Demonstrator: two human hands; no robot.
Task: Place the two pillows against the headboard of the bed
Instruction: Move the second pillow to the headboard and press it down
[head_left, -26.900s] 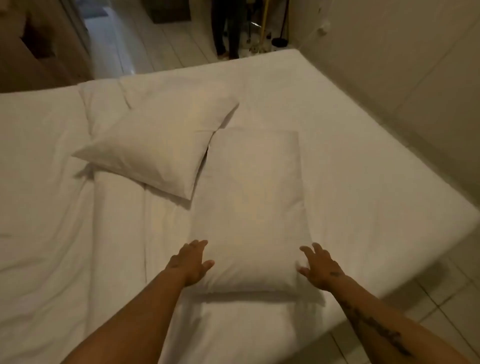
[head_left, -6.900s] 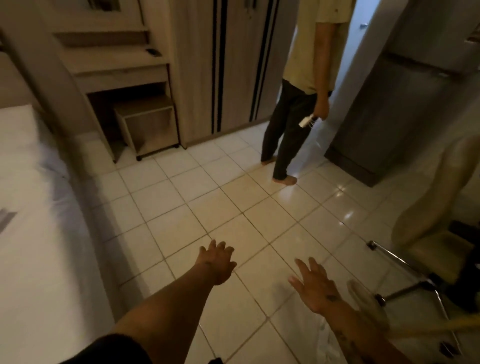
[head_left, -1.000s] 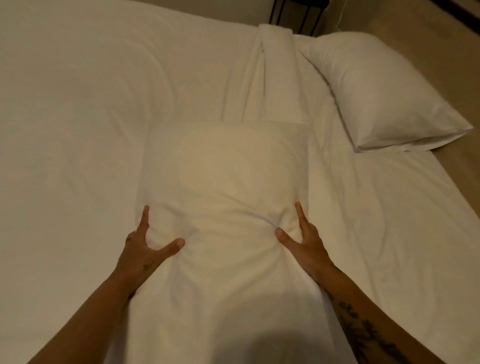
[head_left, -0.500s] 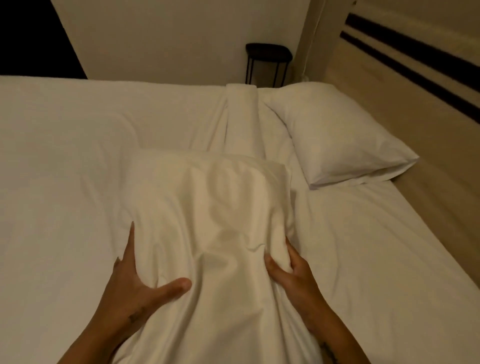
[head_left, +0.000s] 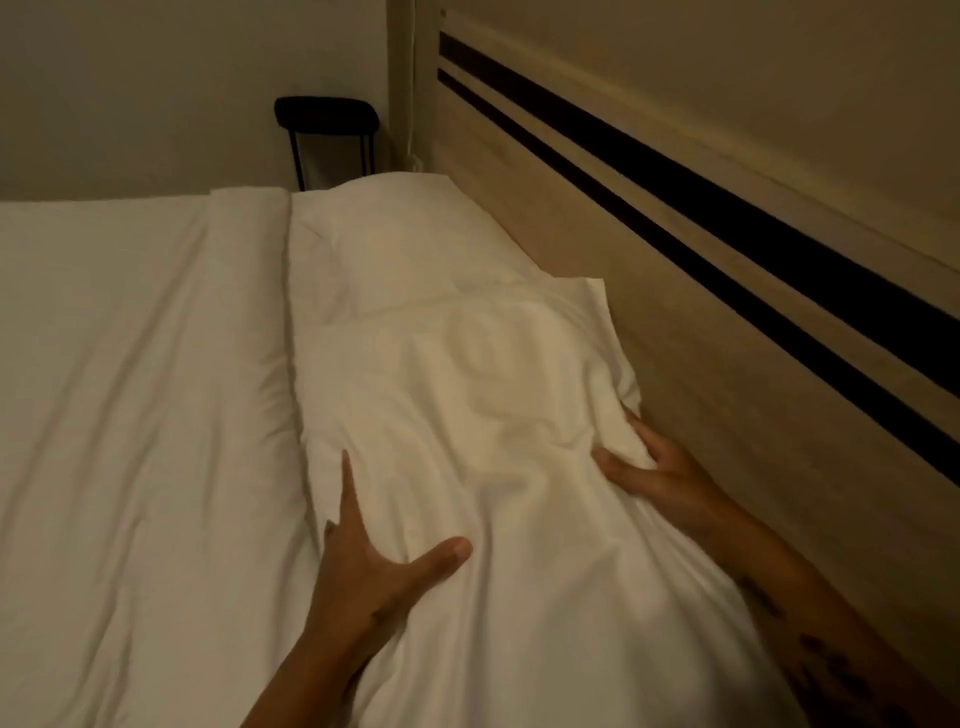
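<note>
1. Between the two hands, the near pillow (head_left: 498, 467) lies along the headboard (head_left: 675, 332), its white case bunched into folds, its far corner touching the wood.
2. The left hand (head_left: 374, 566) presses on the pillow's outer edge, fingers spread: the forefinger runs straight up the edge and the thumb splays inward across the cloth. I cannot tell whether its other fingers hook under the pillow.
3. The right hand (head_left: 660, 473) sits at the pillow's headboard side, wedged between the cloth and the wood, thumb and fingers closed on a bunch of the case.
4. Beyond both hands, the second pillow (head_left: 405, 244) lies against the headboard as well; its near end is overlapped by the pillow being held.
5. Left of the left hand spreads the white bed sheet (head_left: 130, 389), creased, with a folded band (head_left: 249, 270) running away from the hand beside the pillows.
6. Right of the right hand, the pale headboard carries two dark stripes (head_left: 727, 208) along its length.
7. Past the far pillow, a small black stand (head_left: 327, 130) on thin legs sits against the wall (head_left: 156, 78).
</note>
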